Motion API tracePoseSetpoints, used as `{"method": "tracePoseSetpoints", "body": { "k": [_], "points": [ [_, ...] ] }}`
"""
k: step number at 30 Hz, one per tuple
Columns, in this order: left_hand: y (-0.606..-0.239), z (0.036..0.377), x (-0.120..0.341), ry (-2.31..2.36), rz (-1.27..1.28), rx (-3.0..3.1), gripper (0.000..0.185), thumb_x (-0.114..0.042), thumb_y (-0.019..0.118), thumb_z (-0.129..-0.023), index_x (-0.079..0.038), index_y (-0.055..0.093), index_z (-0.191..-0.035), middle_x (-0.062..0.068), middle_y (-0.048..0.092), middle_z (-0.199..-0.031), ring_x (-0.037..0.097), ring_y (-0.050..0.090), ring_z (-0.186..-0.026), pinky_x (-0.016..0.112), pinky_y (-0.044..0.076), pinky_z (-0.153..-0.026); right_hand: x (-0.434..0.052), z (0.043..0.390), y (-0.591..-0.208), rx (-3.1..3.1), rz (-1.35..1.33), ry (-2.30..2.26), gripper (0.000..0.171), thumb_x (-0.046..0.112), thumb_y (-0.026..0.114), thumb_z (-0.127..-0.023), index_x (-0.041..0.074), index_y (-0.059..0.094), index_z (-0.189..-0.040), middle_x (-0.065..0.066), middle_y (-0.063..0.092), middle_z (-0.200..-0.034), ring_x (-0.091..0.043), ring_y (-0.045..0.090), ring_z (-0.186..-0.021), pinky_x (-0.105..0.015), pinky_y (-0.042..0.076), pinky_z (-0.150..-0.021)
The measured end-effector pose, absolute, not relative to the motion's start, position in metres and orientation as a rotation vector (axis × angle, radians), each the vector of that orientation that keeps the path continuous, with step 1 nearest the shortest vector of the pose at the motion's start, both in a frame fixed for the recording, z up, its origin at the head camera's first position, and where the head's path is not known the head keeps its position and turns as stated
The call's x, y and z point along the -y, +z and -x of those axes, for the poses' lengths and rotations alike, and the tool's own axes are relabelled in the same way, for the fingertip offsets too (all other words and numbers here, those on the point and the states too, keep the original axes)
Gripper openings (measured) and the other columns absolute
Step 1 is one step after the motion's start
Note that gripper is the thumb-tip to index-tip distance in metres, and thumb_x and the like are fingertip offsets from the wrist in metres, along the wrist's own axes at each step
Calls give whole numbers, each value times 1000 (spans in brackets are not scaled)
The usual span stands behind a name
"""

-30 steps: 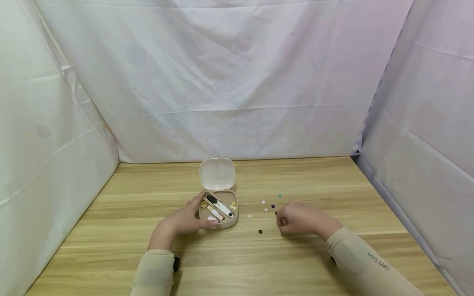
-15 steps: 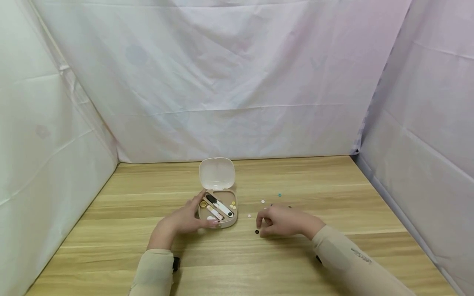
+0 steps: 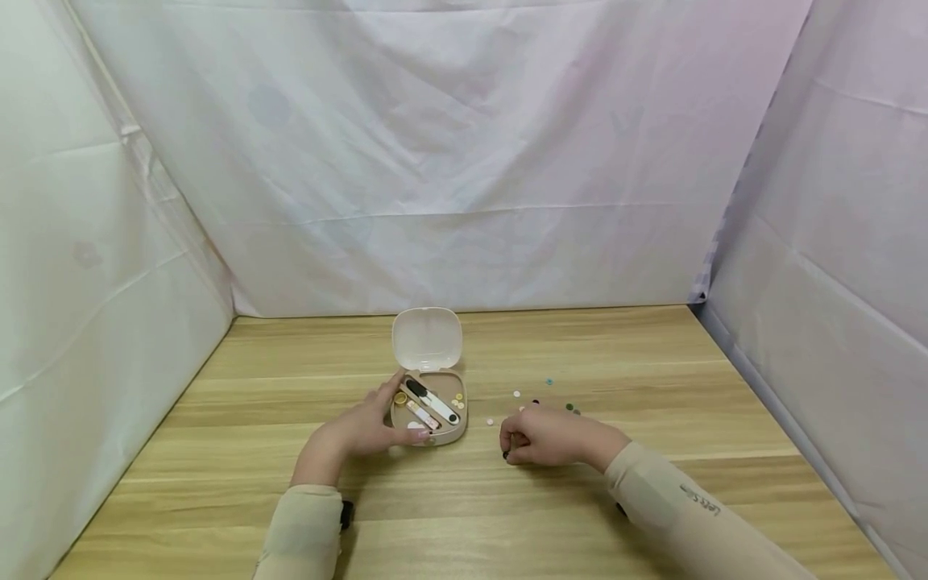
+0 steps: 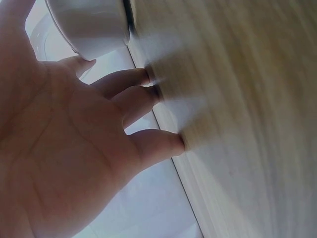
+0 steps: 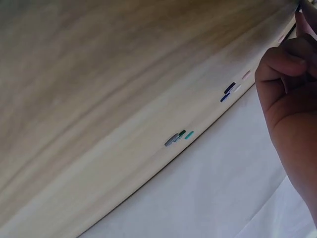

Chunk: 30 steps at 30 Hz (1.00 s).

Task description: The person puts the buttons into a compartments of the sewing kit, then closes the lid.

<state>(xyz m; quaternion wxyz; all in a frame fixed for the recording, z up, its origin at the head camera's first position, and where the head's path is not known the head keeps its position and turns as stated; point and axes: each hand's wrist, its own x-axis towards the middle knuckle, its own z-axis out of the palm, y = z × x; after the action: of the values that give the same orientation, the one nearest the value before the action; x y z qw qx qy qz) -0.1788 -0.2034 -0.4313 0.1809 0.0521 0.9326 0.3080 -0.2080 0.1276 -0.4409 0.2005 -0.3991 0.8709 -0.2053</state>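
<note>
Dark button [image 3: 506, 455] under right grip [image 3: 540, 437]

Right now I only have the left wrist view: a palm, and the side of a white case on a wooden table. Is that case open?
Observer: Yes. The case is open, with its lid standing up behind it.
Operator: What is inside?
Observer: Black-and-white snips lie slantwise in it, with a few small yellow buttons beside them.
Operator: Where is the other hand?
Observer: The right hand is on the table to the right of the case, its curled fingertips at a dark button. I cannot tell whether it pinches it.
Operator: Any more loose buttons?
Observer: Several lie scattered beyond that hand; the farthest is a teal button.
</note>
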Motion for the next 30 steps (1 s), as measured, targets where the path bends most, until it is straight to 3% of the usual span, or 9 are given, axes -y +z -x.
{"method": "tracePoseSetpoints", "body": {
  "k": [13,30],
  "points": [
    [-431,179,202,860,-140,-2628,126,-66,83,-82,-30,4,-173,30,17,-175,56,17,-161,78,26,-123,-124,205,-442,-2525,1301,-335,9,20,76,-95,21,71,-88,19,54,-69,6,48,-63,-15,46,-63],
    [-432,178,203,874,-146,-2628,126,-66,83,-82,-27,6,-174,35,18,-173,57,19,-160,78,27,-123,-120,221,-432,-2577,1324,-428,6,14,72,-91,19,71,-87,15,55,-70,3,46,-61,-16,43,-57]
  ]
}}
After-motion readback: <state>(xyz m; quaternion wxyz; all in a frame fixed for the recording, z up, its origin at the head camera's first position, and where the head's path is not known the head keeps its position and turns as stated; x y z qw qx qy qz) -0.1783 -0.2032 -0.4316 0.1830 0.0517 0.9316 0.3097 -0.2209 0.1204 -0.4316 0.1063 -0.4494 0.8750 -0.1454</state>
